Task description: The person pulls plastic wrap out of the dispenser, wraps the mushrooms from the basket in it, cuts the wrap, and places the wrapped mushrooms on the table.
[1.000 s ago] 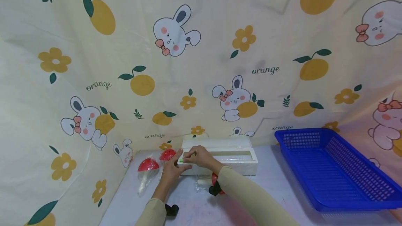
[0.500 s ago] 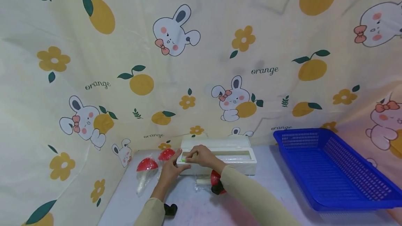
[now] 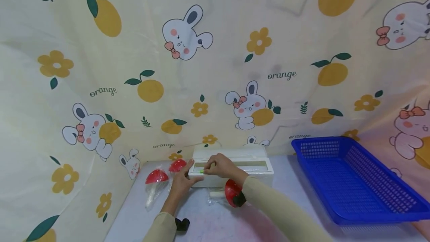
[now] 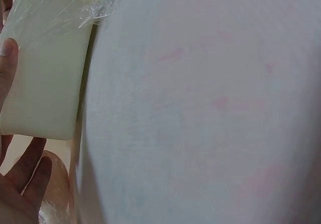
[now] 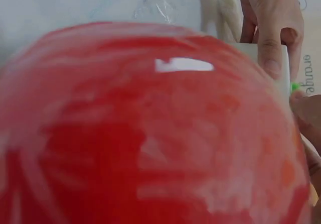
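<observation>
A long white cling film dispenser lies at the back of the table with its lid raised. My left hand grips its left end, thumb on the front face, as the left wrist view shows. My right hand pinches the small green cutter slider on the front rim, a little in from the left end. Clear film hangs over the box front in the left wrist view. Below my right wrist lies a toy mushroom with a red cap and pale stem, on film. That cap fills much of the right wrist view.
Two film-wrapped red-capped mushrooms, one nearer and one behind, lie left of my left hand. A blue plastic basket stands on the right. Patterned cloth hangs behind the table.
My right hand has slid rightward along the dispenser's front rim with the green slider. My left hand stays on the left end. More of the red cap shows below my right wrist.
</observation>
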`<state>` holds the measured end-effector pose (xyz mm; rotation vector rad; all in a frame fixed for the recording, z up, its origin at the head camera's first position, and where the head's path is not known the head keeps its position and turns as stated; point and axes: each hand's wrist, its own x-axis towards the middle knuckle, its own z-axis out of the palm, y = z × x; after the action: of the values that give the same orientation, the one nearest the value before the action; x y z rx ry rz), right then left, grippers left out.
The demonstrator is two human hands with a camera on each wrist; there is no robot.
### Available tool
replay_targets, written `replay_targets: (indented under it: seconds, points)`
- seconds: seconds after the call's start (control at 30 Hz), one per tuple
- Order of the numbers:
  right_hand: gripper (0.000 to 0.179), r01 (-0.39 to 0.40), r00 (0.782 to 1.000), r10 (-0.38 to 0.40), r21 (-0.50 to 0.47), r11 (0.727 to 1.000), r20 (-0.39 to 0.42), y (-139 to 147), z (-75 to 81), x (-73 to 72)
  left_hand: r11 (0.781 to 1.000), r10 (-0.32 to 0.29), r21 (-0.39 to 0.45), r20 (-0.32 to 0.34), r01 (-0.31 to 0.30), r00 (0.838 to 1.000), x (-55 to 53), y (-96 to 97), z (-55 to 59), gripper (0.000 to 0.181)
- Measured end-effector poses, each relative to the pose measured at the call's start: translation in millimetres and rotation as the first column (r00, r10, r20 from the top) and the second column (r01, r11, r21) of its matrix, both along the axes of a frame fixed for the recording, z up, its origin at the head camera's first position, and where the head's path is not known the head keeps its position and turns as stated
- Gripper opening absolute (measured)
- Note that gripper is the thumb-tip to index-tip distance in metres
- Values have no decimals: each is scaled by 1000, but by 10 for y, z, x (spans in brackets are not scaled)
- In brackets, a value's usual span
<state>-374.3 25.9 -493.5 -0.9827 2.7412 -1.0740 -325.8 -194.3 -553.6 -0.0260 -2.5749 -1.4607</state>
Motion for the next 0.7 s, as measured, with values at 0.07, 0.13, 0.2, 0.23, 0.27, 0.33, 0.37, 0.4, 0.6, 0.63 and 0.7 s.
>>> replay_targets:
  seconds: [0.07, 0.13, 0.2, 0.23, 0.27, 0.33, 0.37, 0.4, 0.6, 0.63, 0.7]
  points:
    - [5, 2, 1000, -2, 6, 1000, 0, 67, 14, 10, 1000, -2, 5, 5, 2, 1000, -7, 18, -5, 89]
    - [7, 2, 1000, -2, 6, 1000, 10, 157, 40, 25, 1000, -5, 7, 10, 5, 1000, -4, 17, -7, 90]
    - [8, 4, 1000, -4, 2, 1000, 21, 275, 57, 33, 1000, -3, 4, 6, 3, 1000, 6, 7, 1, 91]
    - [8, 13, 1000, -13, 7, 1000, 28, 348, 75, 46, 1000, -3, 2, 5, 3, 1000, 14, 8, 8, 92]
    - [7, 24, 999, -24, 15, 1000, 29, 421, 80, 48, 1000, -4, 2, 5, 4, 1000, 19, 7, 13, 92]
    - [8, 50, 998, -51, 33, 998, 29, 578, 94, 58, 1000, -1, 3, 10, 0, 1000, 24, 10, 22, 92]
    - [8, 62, 998, -63, 43, 997, 25, 658, 102, 66, 1000, -1, 1, 10, 1, 1000, 24, 11, 21, 93]
    - [8, 74, 997, -75, 54, 996, 20, 736, 109, 79, 1000, 0, 1, 16, 0, 1000, 24, 13, 19, 93]
    - [8, 88, 996, -88, 101, 991, -6, 1149, 184, 169, 1000, 3, -1, 28, -3, 1000, 18, 17, 7, 94]
    - [8, 91, 996, -90, 113, 989, -14, 1216, 185, 173, 1000, 0, 0, 23, 0, 1000, 17, 14, 3, 94]
    - [8, 106, 994, -102, 138, 985, -31, 1354, 165, 174, 1000, -5, -5, 22, 6, 1000, 12, 6, -9, 95]
